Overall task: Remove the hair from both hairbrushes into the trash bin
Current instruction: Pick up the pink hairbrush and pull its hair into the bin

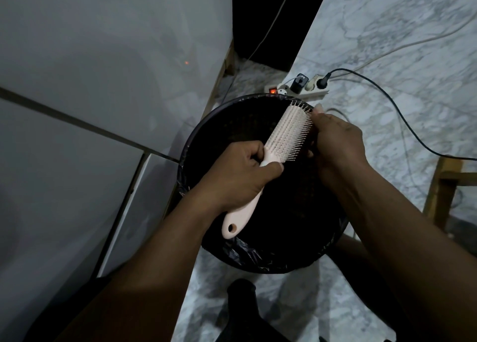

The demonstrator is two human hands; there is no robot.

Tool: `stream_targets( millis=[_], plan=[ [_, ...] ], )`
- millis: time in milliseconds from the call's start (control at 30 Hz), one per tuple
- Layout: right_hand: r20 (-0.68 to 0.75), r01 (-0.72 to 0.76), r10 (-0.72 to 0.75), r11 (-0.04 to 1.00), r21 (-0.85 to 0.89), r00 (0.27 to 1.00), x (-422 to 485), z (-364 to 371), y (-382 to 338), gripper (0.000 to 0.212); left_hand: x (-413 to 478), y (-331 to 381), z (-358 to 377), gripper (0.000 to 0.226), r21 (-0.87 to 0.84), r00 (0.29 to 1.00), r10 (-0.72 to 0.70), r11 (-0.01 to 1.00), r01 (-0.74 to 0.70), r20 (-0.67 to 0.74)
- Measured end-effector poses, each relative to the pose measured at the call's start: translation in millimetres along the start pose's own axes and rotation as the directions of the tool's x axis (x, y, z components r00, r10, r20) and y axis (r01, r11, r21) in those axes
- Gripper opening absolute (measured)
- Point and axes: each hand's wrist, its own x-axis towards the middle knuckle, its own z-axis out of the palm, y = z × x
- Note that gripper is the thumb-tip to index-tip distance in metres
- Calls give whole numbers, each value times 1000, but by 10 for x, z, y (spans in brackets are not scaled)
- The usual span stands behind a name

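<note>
A pale pink hairbrush (284,137) is held over the round trash bin (206,132), which is lined with a black bag. My left hand (237,176) is shut on the brush's handle, whose end with a hole sticks out below my wrist. The bristles face right. My right hand (335,140) is at the bristle side, fingers curled against the bristles near the brush's tip. Whether hair is between the fingers is hidden by the dark. Only one hairbrush is in view.
A white power strip (299,88) with a lit red switch and plugged adapters lies on the marble floor behind the bin, with cables (402,114) trailing right. A grey tiled wall (103,83) stands left. A wooden furniture leg (441,194) is at right.
</note>
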Motion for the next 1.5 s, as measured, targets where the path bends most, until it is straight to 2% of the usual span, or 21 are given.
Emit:
stream_targets(
  millis=[100, 200, 267, 367, 433, 500, 633, 733, 833, 900, 1033, 1133, 1167, 1233, 1300, 1400, 1467, 1500],
  plan=[
    [-57, -77, 77, 997, 5, 995, 47, -18, -10, 33, 2, -15, -14, 35, 85, 997, -12, 996, 18, -77],
    [-80, -74, 70, 996, -47, 994, 104, -36, 24, 26, 22, -52, -40, 44, 150, 982, 6, 988, 23, -190],
    [45, -63, 68, 994, -92, 997, 88, -19, 41, 21, 29, -58, -38, 45, 157, 972, 12, 987, 26, -236],
    [285, -142, 212, 958, -247, 935, -56, 50, 30, 42, 30, -54, -20, 41, 178, 966, 13, 983, 34, -259],
    [344, -73, 233, 905, -420, 909, -163, 85, 19, 53, 13, -46, -7, 37, 176, 974, 9, 984, 32, -228],
    [375, 22, 182, 877, -480, 909, -217, 94, 13, 58, -3, -40, -3, 30, 181, 981, 0, 983, 36, -192],
    [433, 139, 61, 899, -416, 899, -195, 68, 17, 56, -7, -24, -6, 28, 156, 986, 23, 988, 4, -168],
    [484, 164, 23, 926, -340, 875, -181, 56, 29, 51, 14, -2, -12, 28, 82, 987, 7, 997, 6, -159],
    [538, 62, 63, 976, -211, 841, -152, 53, 31, 47, 41, 16, -32, 12, -41, 990, -28, 999, 22, -139],
    [574, -51, 105, 993, -110, 812, -116, 44, 38, 45, 35, 49, -42, 9, -114, 990, -64, 992, 50, -123],
    [650, -238, 176, 971, 8, 740, -80, 10, 51, 40, 5, 114, -53, 3, -217, 991, -95, 973, 73, -92],
    [692, -340, 198, 938, 73, 694, -88, 26, 55, 36, 13, 103, -54, 2, -220, 989, -109, 972, 85, -100],
    [686, -377, 201, 919, 114, 699, -82, 34, 51, 36, 21, 84, -55, 2, -201, 987, -113, 976, 88, -117],
    [614, -420, 219, 884, 203, 758, -23, 27, 38, 40, 55, 7, -67, 11, -131, 975, -106, 988, 81, -198],
    [480, -341, 223, 924, 174, 849, 52, 4, 33, 41, 90, -100, -91, 21, -26, 952, -90, 996, 86, -294],
    [332, -94, 122, 991, -99, 935, 75, -13, 113, 26, 109, -196, -93, 33, 113, 937, -62, 988, 107, -343],
    [326, 76, 40, 939, -335, 945, 25, -20, 156, 18, 105, -224, -77, 41, 203, 944, -44, 972, 116, -327],
    [325, 139, 9, 893, -427, 946, -9, -26, 161, 22, 98, -223, -69, 42, 244, 946, -29, 963, 113, -324]
  ],
)
